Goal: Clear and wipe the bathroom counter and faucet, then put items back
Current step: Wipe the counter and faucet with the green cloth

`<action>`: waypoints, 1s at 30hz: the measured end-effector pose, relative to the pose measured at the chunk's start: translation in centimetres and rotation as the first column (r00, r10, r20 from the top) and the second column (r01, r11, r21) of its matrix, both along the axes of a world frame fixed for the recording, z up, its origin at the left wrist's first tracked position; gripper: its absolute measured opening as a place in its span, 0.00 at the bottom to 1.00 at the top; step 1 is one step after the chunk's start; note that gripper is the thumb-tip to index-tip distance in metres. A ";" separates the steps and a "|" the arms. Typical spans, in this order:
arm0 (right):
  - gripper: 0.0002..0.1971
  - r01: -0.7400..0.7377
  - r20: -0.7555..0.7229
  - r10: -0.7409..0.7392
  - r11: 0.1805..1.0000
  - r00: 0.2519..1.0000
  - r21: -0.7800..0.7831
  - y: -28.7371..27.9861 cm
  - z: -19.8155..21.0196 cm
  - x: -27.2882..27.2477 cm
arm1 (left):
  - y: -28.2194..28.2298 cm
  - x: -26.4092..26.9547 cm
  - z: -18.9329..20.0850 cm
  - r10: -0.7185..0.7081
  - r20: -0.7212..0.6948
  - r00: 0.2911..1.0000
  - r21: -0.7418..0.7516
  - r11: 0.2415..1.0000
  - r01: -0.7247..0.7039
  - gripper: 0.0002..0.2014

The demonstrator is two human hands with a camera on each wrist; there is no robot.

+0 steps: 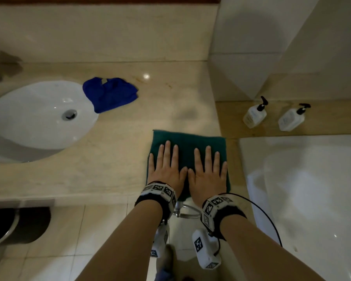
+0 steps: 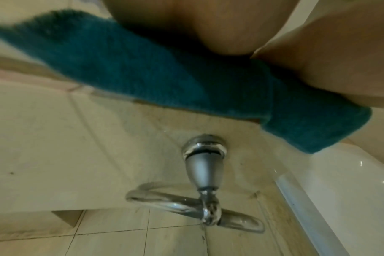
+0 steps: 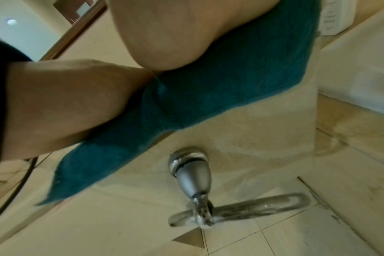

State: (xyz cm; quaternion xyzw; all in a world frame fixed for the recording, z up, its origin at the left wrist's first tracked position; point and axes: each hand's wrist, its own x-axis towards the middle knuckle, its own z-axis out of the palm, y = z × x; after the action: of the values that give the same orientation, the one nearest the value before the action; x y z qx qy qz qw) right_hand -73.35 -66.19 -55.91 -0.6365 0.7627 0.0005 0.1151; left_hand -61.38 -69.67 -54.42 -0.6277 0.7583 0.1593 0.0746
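My left hand (image 1: 166, 167) and my right hand (image 1: 208, 169) lie flat, fingers straight and spread, palms down on a folded green towel (image 1: 187, 142); neither grips it, both only press; the thumbs nearly touch at the middle. The towel sits under both palms at the near right corner of the counter (image 1: 109, 159), its long axis running left to right across me, its near edge hanging slightly over the counter front above a chrome towel ring (image 2: 200, 204). Both hands are equally on it, so either could lead; I judge a wipe would push away from me or leftward, toward the bare stone. Farther left a crumpled blue cloth (image 1: 109, 94) lies beside the white sink (image 1: 39, 116); to the right, on a lower ledge, stand two pump bottles (image 1: 254, 114), well apart from the towel.
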 end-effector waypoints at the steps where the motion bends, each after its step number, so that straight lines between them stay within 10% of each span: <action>1: 0.35 -0.006 0.000 0.006 1.000 1.000 -0.009 0.4 -0.1 0.0 | 0.3 -0.1 0.0 0.008 0.001 1.000 -0.002 1.000 -0.007 0.34; 30: 0.30 0.105 -0.118 -0.136 0.965 0.984 -0.240 1.8 -2.3 2.6 | 2.0 1.7 -1.5 -0.065 -0.121 0.991 -0.155 0.987 0.046 0.31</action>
State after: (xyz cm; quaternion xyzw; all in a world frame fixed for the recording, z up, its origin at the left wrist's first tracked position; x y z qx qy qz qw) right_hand -70.74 -64.43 -58.22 -0.5965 0.8007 -0.0531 -0.0117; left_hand -59.69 -67.64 -55.88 -0.5990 0.7885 0.1382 -0.0168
